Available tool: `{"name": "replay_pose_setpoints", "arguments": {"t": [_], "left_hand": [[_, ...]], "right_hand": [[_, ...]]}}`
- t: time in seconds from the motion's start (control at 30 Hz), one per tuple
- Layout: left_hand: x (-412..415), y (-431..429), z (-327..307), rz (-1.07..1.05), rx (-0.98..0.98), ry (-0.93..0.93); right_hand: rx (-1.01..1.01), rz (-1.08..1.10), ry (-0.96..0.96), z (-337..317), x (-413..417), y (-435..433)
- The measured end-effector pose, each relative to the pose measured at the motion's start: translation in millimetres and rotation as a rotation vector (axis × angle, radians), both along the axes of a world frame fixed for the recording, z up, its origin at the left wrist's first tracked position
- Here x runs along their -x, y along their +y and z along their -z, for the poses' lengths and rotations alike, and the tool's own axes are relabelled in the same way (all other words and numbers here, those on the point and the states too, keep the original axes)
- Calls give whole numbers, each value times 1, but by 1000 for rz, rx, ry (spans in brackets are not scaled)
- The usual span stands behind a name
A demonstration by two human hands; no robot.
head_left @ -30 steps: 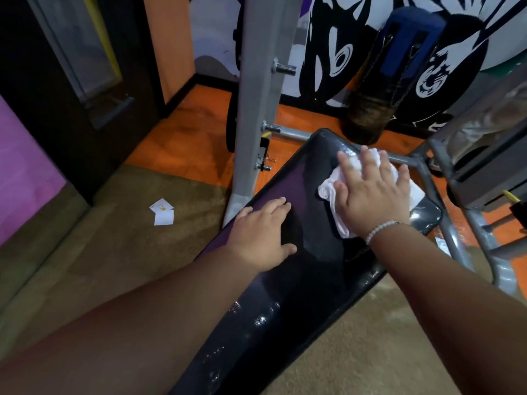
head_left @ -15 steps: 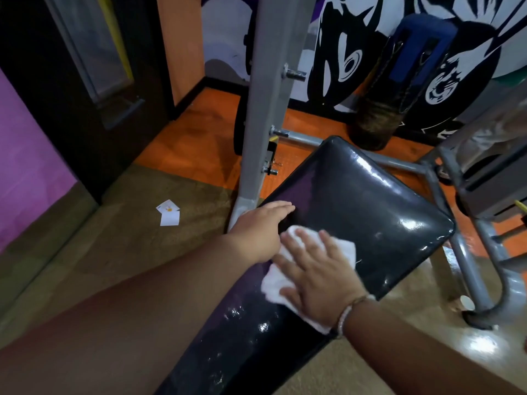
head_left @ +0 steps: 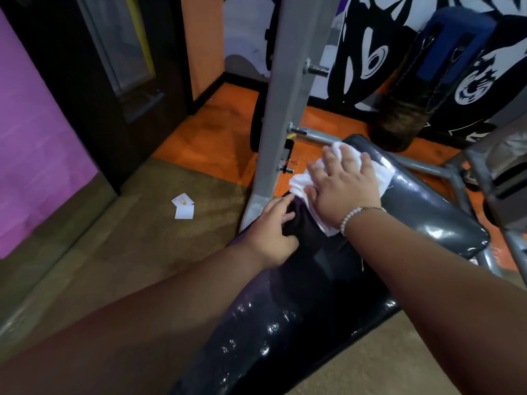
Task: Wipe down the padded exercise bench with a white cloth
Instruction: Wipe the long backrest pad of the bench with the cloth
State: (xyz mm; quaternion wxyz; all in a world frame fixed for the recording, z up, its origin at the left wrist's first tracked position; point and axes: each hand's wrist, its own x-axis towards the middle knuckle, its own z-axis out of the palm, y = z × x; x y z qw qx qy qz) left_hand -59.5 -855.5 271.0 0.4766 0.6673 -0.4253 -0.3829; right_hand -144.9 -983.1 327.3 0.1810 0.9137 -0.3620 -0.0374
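Observation:
The padded exercise bench is glossy black and runs from the bottom centre up to the right. A white cloth lies on its far left corner, flattened under my right hand, whose fingers are spread over it. A bead bracelet circles that wrist. My left hand rests flat on the bench's left edge, just below the cloth, holding nothing. Most of the cloth is hidden beneath my right palm.
A grey metal upright stands right beside the bench's left edge. Grey frame tubes run along the right. A dark punching bag leans against the painted wall. Two scraps of white paper lie on the brown floor.
My right hand slid the cloth from the far end down to mid-bench, then back up to the far left corner. My left hand stayed on the left edge.

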Motion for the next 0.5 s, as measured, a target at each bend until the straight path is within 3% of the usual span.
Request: {"name": "replay_pose_setpoints", "arguments": {"t": [0.17,0.37,0.5], "left_hand": [[0,-2,0,17,-18,24],[3,0,3,27,-49,70],[5,0,2,43,-37,77]], "right_hand": [[-28,-188,123,-10,3,-2],[33,9,73,-30,-17,-35],[44,-31,214,-17,-38,-10]]}}
